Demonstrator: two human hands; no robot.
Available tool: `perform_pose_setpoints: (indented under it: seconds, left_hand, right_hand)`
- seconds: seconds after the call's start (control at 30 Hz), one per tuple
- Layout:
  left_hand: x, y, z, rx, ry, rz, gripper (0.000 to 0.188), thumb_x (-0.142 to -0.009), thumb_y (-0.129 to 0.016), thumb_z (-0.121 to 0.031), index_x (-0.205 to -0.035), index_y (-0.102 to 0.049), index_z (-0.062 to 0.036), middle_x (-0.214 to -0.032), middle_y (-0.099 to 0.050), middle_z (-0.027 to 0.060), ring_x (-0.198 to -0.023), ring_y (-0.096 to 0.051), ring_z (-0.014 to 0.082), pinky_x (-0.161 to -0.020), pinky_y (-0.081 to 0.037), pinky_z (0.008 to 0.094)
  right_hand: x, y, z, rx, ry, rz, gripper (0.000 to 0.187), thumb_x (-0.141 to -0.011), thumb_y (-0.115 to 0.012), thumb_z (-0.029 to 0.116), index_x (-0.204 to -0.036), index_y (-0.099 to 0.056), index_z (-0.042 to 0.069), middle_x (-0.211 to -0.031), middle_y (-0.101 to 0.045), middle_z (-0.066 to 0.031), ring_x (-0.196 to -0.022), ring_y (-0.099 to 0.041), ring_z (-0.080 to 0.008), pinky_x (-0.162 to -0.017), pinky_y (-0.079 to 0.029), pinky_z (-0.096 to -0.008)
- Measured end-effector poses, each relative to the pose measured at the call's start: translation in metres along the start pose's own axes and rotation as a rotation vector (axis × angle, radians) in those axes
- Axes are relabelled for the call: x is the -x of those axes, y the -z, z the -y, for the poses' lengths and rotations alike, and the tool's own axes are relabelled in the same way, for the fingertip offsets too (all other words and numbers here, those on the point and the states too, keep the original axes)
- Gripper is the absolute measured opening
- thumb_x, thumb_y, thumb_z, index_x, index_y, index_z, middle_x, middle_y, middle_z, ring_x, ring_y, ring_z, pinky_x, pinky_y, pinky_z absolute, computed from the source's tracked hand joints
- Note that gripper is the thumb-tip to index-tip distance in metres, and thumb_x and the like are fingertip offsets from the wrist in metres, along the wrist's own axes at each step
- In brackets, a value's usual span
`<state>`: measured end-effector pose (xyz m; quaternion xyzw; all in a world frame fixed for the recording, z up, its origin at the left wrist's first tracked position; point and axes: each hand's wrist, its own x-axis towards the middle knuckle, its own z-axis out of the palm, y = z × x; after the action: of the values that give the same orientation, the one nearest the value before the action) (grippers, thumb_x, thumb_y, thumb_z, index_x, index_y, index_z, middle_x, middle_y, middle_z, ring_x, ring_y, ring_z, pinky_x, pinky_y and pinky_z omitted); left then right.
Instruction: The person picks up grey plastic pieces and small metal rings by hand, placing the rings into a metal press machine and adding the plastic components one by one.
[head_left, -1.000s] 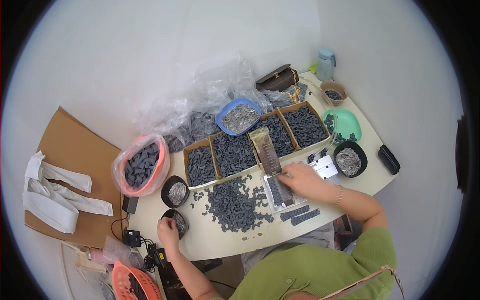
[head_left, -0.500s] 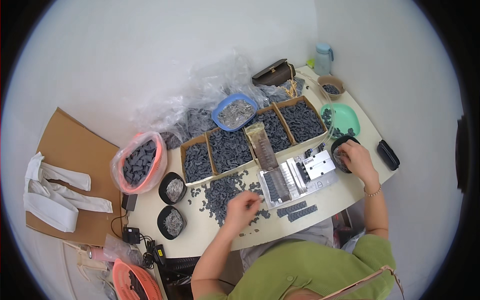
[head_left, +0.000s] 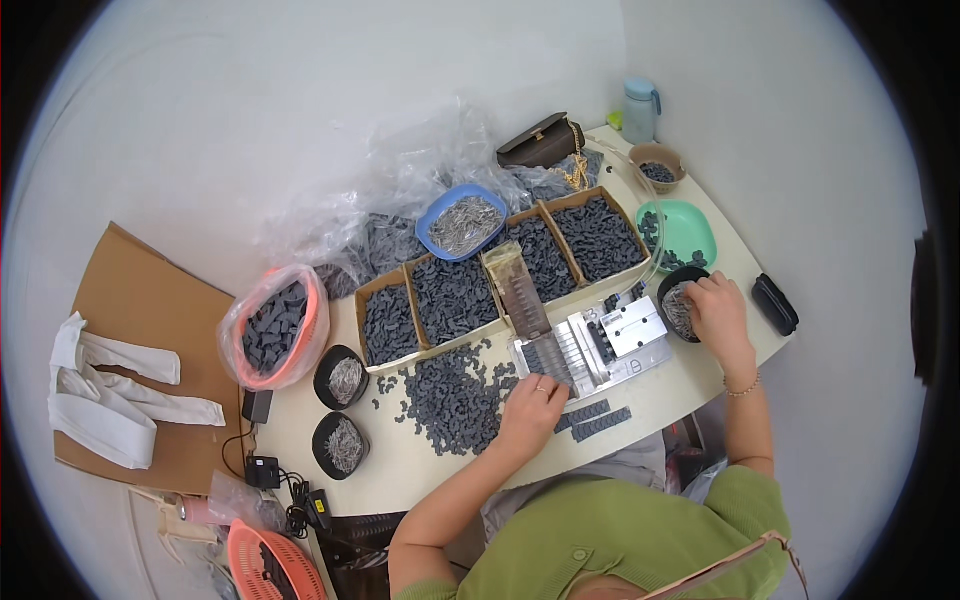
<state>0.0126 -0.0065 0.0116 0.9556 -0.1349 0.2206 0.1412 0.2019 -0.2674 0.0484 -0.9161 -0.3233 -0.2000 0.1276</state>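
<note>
My left hand (head_left: pixel 533 412) rests at the near left corner of a metal jig (head_left: pixel 600 350), fingers bunched over the row of small dark grey pieces (head_left: pixel 546 362) set in it. Whatever is under those fingertips is too small to make out. Over at the right, my right hand (head_left: pixel 719 312) has its fingers drawn together at the rim of a black bowl (head_left: pixel 668 290) holding thin silvery pins (head_left: pixel 680 312). Its fingertips are partly hidden. A loose pile of curved grey pieces (head_left: pixel 455 400) lies left of the jig, and two joined strips of them (head_left: pixel 600 422) lie in front.
Behind the jig stands a divided cardboard box (head_left: pixel 430 348) full of grey pieces, with a blue tray (head_left: pixel 425 235) of pins at its back edge. Two black bowls (head_left: pixel 318 385) and a pink basket (head_left: pixel 322 325) are at left. A green tray (head_left: pixel 695 228) and black case (head_left: pixel 775 303) sit right.
My left hand has moved right and slightly forward, from over the loose pile to the jig's near corner. My right hand stays at the pin bowl, shifted only slightly.
</note>
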Motion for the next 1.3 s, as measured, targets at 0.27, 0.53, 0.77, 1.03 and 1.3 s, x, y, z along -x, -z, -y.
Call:
perform_pose_setpoints:
  seconds: [0.27, 0.53, 0.77, 1.03, 1.3]
  left_hand:
    - [0.020, 0.012, 0.013, -0.021, 0.157, 0.173, 0.055, -0.083, -0.064, -0.028, -0.129, -0.050, -0.0008, -0.140, -0.042, 0.0178, -0.132, -0.037, 0.0351, -0.107, -0.029, 0.0499]
    - [0.011, 0.018, 0.032, -0.097, 0.177, 0.175, 0.069, -0.081, -0.065, -0.043, -0.132, -0.047, -0.0008, -0.141, -0.041, 0.0184, -0.135, -0.032, 0.0348, -0.109, -0.023, 0.0519]
    - [0.047, 0.094, 0.107, -0.224, 0.366, -0.195, 0.041, -0.075, -0.073, -0.017, -0.112, -0.061, -0.0029, -0.121, -0.056, 0.0188, -0.116, -0.050, 0.0386, -0.099, -0.037, 0.0498]
    - [0.120, 0.136, 0.216, -0.307, 0.898, 0.080, 0.011, -0.075, -0.066, -0.007, -0.084, -0.066, -0.0009, -0.089, -0.063, 0.0188, -0.086, -0.061, 0.0371, -0.076, -0.049, 0.0437]
    - [0.118, 0.142, 0.225, -0.226, 0.990, 0.061, 0.006, -0.078, -0.061, -0.008, -0.080, -0.061, -0.0026, -0.084, -0.063, 0.0201, -0.084, -0.061, 0.0378, -0.075, -0.048, 0.0459]
  right_hand:
    - [-0.007, -0.016, 0.085, -0.665, 0.367, 0.018, 0.016, -0.071, -0.067, 0.004, -0.087, -0.065, 0.005, -0.077, -0.063, -0.0085, -0.075, -0.061, -0.0272, -0.067, -0.051, -0.0376]
    - [0.002, -0.048, 0.130, -0.470, 0.772, 0.076, 0.017, -0.071, -0.059, 0.012, -0.086, -0.063, 0.006, -0.085, -0.056, -0.0056, -0.084, -0.055, -0.0216, -0.071, -0.048, -0.0316]
    - [-0.019, -0.042, 0.110, -0.580, 0.748, 0.257, 0.026, -0.071, -0.062, 0.005, -0.096, -0.068, 0.008, -0.099, -0.060, -0.0063, -0.093, -0.055, -0.0244, -0.081, -0.046, -0.0383]
    - [-0.198, -0.068, 0.157, -0.603, 0.464, 0.040, 0.011, -0.083, -0.061, 0.015, -0.084, -0.066, 0.005, -0.084, -0.063, -0.0113, -0.087, -0.060, -0.0318, -0.076, -0.048, -0.0430]
    - [-0.259, -0.129, 0.215, -0.178, 0.352, 0.531, 0.020, -0.075, -0.070, 0.020, -0.092, -0.072, 0.010, -0.099, -0.069, -0.0118, -0.095, -0.065, -0.0310, -0.081, -0.052, -0.0412]
